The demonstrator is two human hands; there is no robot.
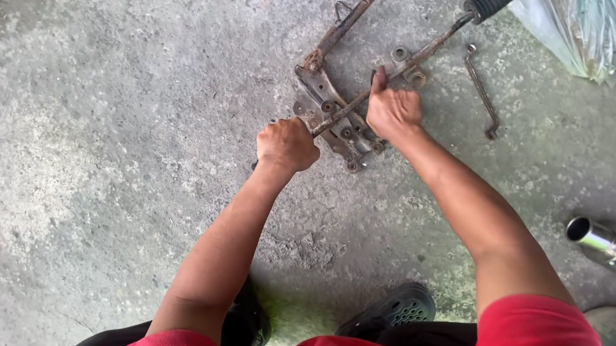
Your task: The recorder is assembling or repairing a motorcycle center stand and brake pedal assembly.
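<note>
On the concrete floor (100,138), the left hand (287,144) is clenched around the near end of a rusty rod (401,67) while the right hand (393,110) presses on its middle, both bearing down, it seems, to steady it across the rusty bracket (338,114), with 1 bent wrench (481,92) lying just beside.

A single head-worn camera looks almost straight down from above the person's shoulders, fairly close, taking in both forearms, the concrete floor (100,138) ahead and the feet at the bottom edge.
</note>
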